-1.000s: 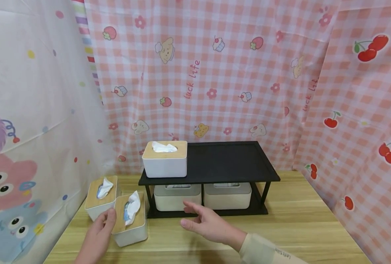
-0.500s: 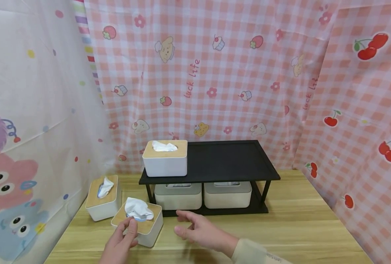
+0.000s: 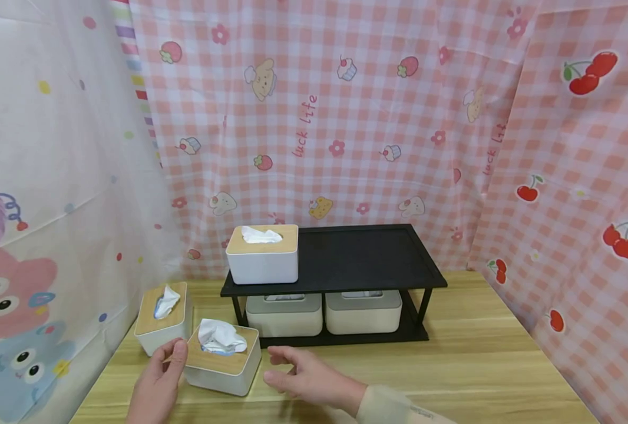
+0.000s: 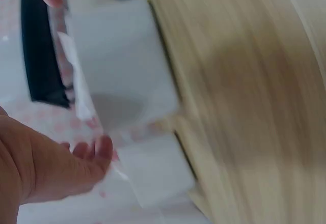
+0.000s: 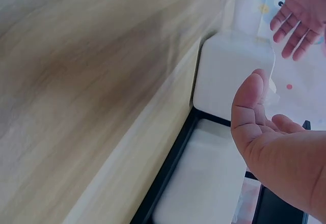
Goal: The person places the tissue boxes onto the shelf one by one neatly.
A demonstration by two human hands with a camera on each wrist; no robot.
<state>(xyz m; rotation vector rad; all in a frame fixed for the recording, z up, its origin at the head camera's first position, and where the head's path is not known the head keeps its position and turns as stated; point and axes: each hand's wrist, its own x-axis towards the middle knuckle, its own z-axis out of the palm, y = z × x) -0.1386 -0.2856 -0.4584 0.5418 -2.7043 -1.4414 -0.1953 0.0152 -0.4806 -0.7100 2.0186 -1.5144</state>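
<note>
A white tissue box [image 3: 221, 380] with a wooden lid and a white tissue poking out sits at an angle on the table, just in front of the rack's left end. My left hand [image 3: 157, 380] is beside its left corner, thumb and fingers loosely bent around nothing. In the right wrist view, the left hand [image 5: 305, 18] shows its fingers spread. My right hand [image 3: 314, 377] hovers off the box's right side, relaxed, palm facing it. The left wrist view is blurred but shows the box's pale side [image 4: 122, 71] beyond the left fingertips [image 4: 103, 147].
A similar tissue box [image 3: 160, 341] stands at the left. The black two-tier rack [image 3: 367, 253] carries another wood-lidded box [image 3: 263, 268] on top, at its left. Two grey-lidded boxes [image 3: 284, 323] fill its lower tier. Patterned curtains [image 3: 377, 112] surround the wooden table [image 3: 478, 353].
The front tissue box has turned and shifted right, nearer the rack's front. My left hand moved right with it, then drew back left. My right hand has moved left toward the box.
</note>
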